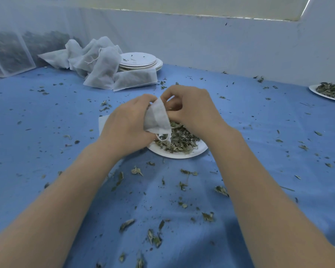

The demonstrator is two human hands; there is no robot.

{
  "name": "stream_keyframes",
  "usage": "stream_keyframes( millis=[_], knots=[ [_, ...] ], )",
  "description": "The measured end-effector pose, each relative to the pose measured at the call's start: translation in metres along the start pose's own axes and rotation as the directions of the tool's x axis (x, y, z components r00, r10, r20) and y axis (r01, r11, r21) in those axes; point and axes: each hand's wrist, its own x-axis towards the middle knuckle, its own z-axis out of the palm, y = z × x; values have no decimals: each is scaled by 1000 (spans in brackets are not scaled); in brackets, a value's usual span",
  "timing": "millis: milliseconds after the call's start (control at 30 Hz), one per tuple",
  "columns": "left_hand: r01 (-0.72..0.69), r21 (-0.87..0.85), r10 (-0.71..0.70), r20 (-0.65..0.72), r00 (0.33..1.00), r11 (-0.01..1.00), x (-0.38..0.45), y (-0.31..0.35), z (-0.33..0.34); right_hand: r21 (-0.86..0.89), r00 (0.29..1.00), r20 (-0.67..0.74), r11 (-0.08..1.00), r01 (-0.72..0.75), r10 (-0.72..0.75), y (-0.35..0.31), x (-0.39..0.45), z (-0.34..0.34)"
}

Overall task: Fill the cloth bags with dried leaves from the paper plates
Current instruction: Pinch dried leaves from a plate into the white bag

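the likeliest slip from here is spillage: the cloth bag (157,118) is held above the near paper plate (198,150), and if its mouth sags or narrows while leaves go in, flakes would drop past the rim onto the table (46,132), which is already littered with crumbs. the drawstring loop (162,137) hangs down into the dried leaves (179,140) and could snag or drag some off the plate. squeezing too hard would likely crush the brittle leaves.

the left hand (127,123) grips the bag, fingers curled round its bunched cloth. the right hand (190,107) has its fingers curled at the bag's upper edge, seemingly pinching the opening or pushing leaves in; which one i cannot tell. the bag sits between the two hands, directly over the plate's far side.
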Motion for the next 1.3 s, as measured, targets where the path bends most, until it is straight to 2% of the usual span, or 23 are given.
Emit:
stream_keyframes(
  millis=[133, 267, 367, 467, 567, 833, 933, 1100, 1300],
  knots=[
    [23, 45, -24, 26, 999, 999, 2, -4, 0, 28, 987, 148, 997, -68, 63, 4, -1, -4],
    [83, 28, -84, 4, 996, 996, 3, -7, -1, 261, 921, 383, 949, -177, 67, 6, -4, -16],
    [118, -36, -119, -28, 992, 992, 3, -7, -1, 231, 895, 446, 967, -108, -6, 9, -6, -22],
    [138, -115, -144, -45, 989, 984, 3, -6, -2, 153, 920, 392, 987, -52, -12, 7, -6, -18],
    [158, -168, -169, -55, 984, 973, 2, -4, -4, 171, 961, 275, 985, -37, -12, 6, -5, -12],
    [91, -53, -92, -10, 996, 994, 2, -10, -9, 197, 990, 143, 979, -46, 17, 9, -5, -26],
    [61, -15, -61, -4, 998, 998, 2, -9, -8, 162, 990, 138, 986, -30, 8, 4, -5, -24],
    [53, -49, -53, -3, 999, 997, 2, -4, -5, 97, 990, 137, 995, 27, -41, -3, -3, -14],
    [89, -176, -93, -14, 996, 980, 1, 3, -2, 111, 992, 103, 992, 63, -75, -9, -4, 1]
  ],
)
